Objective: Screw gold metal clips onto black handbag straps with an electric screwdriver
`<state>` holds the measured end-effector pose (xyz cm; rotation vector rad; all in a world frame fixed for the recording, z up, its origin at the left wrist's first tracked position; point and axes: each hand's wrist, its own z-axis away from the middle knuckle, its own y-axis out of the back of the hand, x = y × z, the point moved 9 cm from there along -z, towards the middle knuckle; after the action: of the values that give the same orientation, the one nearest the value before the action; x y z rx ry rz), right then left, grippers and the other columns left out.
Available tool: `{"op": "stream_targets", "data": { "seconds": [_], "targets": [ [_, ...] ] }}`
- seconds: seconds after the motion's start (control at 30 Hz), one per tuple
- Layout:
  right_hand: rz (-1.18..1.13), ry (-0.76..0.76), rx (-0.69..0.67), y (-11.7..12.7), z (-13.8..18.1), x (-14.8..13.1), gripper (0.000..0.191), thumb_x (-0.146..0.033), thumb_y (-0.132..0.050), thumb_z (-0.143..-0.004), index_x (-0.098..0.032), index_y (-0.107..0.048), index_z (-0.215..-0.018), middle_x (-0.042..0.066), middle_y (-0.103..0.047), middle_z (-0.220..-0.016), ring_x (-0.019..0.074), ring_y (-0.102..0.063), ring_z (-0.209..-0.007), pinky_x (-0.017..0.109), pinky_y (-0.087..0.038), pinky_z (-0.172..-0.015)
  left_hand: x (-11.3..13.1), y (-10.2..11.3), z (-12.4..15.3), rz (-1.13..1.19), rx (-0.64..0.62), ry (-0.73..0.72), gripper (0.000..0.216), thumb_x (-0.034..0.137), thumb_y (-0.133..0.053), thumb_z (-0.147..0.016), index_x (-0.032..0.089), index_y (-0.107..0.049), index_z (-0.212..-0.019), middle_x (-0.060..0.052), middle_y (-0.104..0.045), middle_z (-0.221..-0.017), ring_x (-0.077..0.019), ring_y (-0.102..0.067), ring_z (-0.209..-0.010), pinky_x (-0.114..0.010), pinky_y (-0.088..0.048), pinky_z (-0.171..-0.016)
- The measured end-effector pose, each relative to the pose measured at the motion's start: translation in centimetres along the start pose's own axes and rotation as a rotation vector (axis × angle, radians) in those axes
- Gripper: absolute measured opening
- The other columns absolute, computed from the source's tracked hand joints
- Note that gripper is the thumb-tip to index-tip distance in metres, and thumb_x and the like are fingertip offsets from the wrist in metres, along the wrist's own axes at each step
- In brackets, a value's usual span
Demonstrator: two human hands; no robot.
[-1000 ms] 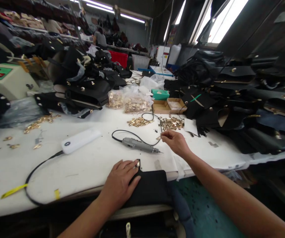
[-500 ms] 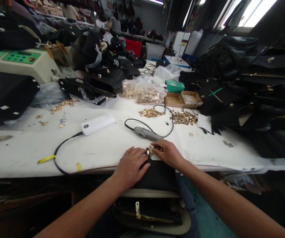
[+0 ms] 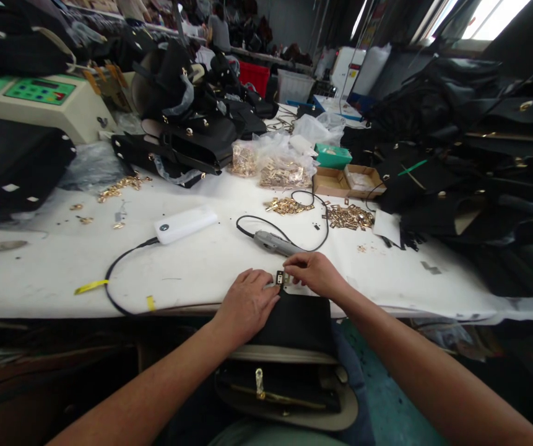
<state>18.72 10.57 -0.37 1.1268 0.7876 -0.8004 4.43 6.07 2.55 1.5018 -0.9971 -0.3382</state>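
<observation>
My left hand (image 3: 249, 301) lies over the left side of a black bag's flap (image 3: 301, 319), its fingers flat and pointing toward the flap's tab. On that black tab (image 3: 280, 277) sits a small gold frame-like fitting. My right hand (image 3: 315, 272) is just right of the tab, thumb and fingers pinched on a small gold metal plate (image 3: 287, 278). The fingers partly cover this plate. Below the flap, the bag gapes toward me, with a gold zipper and its pull (image 3: 259, 382) visible inside.
A grey handheld electric screwdriver (image 3: 275, 242) with a black cable lies beyond my hands. A white power bank (image 3: 186, 224) is to its left. Behind are gold fitting piles (image 3: 350, 217), cardboard trays (image 3: 331, 182) and plastic bags of fittings (image 3: 286, 172). Black bags (image 3: 493, 161) are heaped right.
The gold plate in my right hand has shifted slightly right, away from the tab, and tilted differently. My left hand stays on the flap. The view has moved a little.
</observation>
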Motion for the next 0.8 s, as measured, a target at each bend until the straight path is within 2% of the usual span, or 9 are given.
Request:
{"op": "stream_targets", "data": {
  "seconds": [0.13, 0.4, 0.63, 0.8],
  "targets": [
    [-0.118, -0.108, 0.012, -0.9, 0.0, 0.8, 0.018, -0.03, -0.067, -0.081, -0.018, -0.077, -0.09, -0.001, -0.069, -0.063, 0.0127, -0.063, -0.055, 0.021, -0.047, -0.052, 0.0, -0.2, 0.0, -0.002, -0.005, -0.001, 0.019, 0.024, -0.058, -0.096, 0.022, -0.071, -0.109, -0.007, -0.065, -0.106, -0.0248, -0.057, -0.105, -0.045, -0.048, -0.095],
    [0.013, -0.03, 0.017, -1.7, -0.5, 0.7, 0.015, -0.027, -0.064, -0.083, -0.02, -0.077, -0.086, -0.001, -0.071, -0.068, 0.0125, -0.063, -0.057, 0.022, -0.048, -0.057, -0.3, -0.2, -0.1, 0.047, 0.034, -0.03, 0.02, 0.023, -0.06, -0.096, 0.023, -0.071, -0.112, -0.007, -0.068, -0.116, -0.0239, -0.058, -0.109, -0.044, -0.048, -0.098],
    [0.182, 0.121, 0.081, -1.3, -0.4, -0.6, 0.013, -0.02, -0.067, -0.084, -0.022, -0.08, -0.086, 0.002, -0.077, -0.091, 0.0183, -0.07, -0.088, 0.028, -0.052, -0.082, -0.5, -0.2, -0.2, 0.072, 0.053, -0.006, 0.022, 0.023, -0.06, -0.096, 0.021, -0.069, -0.116, -0.007, -0.067, -0.122, -0.0252, -0.058, -0.113, -0.046, -0.048, -0.101],
    [0.219, 0.105, 0.101, -1.2, -0.4, -0.5, 0.013, -0.019, -0.069, -0.084, -0.022, -0.081, -0.088, 0.004, -0.078, -0.093, 0.0205, -0.071, -0.09, 0.03, -0.052, -0.084, -0.1, -0.4, -0.3, -0.002, 0.004, -0.015, 0.025, 0.023, -0.058, -0.096, 0.021, -0.068, -0.119, -0.008, -0.067, -0.122, -0.0271, -0.058, -0.114, -0.049, -0.048, -0.103]
  ]
}}
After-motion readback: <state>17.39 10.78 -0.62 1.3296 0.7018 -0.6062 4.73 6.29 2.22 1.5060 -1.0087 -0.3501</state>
